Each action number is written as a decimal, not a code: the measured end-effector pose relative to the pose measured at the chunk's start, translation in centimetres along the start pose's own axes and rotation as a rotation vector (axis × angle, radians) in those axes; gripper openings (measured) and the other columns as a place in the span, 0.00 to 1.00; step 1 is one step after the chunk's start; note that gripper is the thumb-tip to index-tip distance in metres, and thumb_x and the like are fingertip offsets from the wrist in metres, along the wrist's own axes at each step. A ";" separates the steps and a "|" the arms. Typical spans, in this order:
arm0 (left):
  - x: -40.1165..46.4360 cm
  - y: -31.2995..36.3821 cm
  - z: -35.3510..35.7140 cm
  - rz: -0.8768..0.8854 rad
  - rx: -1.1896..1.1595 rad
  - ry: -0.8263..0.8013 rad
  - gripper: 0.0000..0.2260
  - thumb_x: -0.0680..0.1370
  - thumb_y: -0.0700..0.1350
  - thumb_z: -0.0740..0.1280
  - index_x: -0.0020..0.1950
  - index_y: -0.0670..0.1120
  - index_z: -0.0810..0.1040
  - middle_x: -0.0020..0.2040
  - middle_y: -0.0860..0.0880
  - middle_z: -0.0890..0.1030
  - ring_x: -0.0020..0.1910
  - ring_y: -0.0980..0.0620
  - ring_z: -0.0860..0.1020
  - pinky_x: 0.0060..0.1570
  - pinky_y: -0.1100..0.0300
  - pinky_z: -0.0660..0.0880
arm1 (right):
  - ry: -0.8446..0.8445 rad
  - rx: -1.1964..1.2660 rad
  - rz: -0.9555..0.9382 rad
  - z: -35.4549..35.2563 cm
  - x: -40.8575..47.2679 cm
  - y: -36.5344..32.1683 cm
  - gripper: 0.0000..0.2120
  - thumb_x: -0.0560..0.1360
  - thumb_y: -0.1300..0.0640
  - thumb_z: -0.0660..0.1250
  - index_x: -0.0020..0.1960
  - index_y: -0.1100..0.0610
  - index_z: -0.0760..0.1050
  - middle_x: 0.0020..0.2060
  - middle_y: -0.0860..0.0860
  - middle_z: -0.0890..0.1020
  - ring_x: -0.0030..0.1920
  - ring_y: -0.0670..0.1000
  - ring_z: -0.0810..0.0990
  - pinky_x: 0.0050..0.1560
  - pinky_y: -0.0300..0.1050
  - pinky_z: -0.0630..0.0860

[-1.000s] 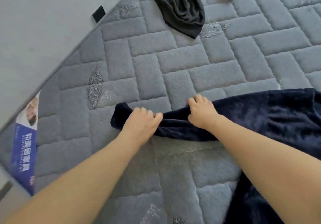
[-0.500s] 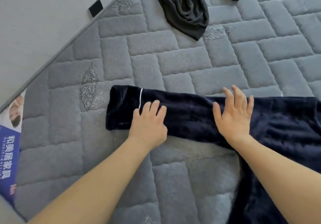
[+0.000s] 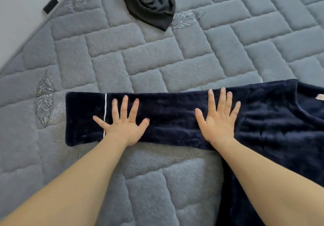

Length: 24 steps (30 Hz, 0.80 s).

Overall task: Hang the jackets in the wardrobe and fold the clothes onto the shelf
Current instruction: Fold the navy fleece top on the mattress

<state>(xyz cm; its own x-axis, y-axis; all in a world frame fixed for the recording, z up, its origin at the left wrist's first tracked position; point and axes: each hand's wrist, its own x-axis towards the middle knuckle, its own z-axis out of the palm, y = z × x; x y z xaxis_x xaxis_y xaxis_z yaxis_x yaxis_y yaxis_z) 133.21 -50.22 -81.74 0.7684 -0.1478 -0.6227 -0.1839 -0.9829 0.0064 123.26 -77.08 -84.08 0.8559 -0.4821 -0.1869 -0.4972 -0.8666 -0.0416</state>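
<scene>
A dark navy fleece garment (image 3: 175, 118) lies on the grey quilted mattress (image 3: 157, 59). Its long sleeve stretches flat to the left and ends in a cuff with a thin white piping line. My left hand (image 3: 122, 126) presses flat on the sleeve near the cuff, fingers spread. Further right, my right hand (image 3: 217, 118) presses flat on the same sleeve close to the shoulder, fingers straight. The garment's body runs off the right and lower edges of the view.
A crumpled dark grey garment (image 3: 150, 1) lies at the far side of the mattress. The mattress edge runs diagonally at the upper left, with a small black tag (image 3: 50, 5) on it and pale floor beyond.
Both hands let go of the bunched sleeve, which now lies spread out flat to the left. My hands have opened and pressed down on it, fingers spreading wider.
</scene>
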 end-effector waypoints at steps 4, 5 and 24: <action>-1.4 4.7 -3.2 -0.188 0.197 0.001 0.33 0.79 0.59 0.46 0.80 0.55 0.34 0.78 0.50 0.29 0.76 0.43 0.28 0.60 0.19 0.34 | -0.082 0.380 -0.097 -2.5 0.0 1.2 0.32 0.80 0.37 0.41 0.80 0.48 0.44 0.80 0.52 0.41 0.78 0.52 0.35 0.75 0.58 0.31; -2.2 7.2 -3.7 -0.189 0.208 0.079 0.34 0.77 0.52 0.49 0.81 0.50 0.40 0.80 0.47 0.33 0.77 0.42 0.30 0.62 0.20 0.35 | -0.040 0.559 -0.086 -3.5 -0.3 2.4 0.30 0.81 0.39 0.43 0.80 0.49 0.50 0.80 0.50 0.46 0.79 0.51 0.39 0.77 0.57 0.35; 1.7 43.9 1.6 -0.051 -0.081 0.363 0.42 0.69 0.77 0.30 0.79 0.60 0.37 0.81 0.47 0.38 0.77 0.35 0.34 0.51 0.14 0.35 | 0.157 0.017 0.338 -2.0 2.1 40.5 0.37 0.79 0.35 0.43 0.80 0.56 0.43 0.80 0.55 0.47 0.79 0.57 0.43 0.76 0.65 0.39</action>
<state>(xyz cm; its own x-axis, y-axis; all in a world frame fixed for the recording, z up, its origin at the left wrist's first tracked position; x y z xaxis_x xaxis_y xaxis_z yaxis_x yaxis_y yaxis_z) 125.46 -93.48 -83.72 0.9453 -0.1139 -0.3058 -0.1023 -0.9933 0.0537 105.19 -113.49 -84.20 0.6536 -0.7558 -0.0403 -0.7568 -0.6534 -0.0195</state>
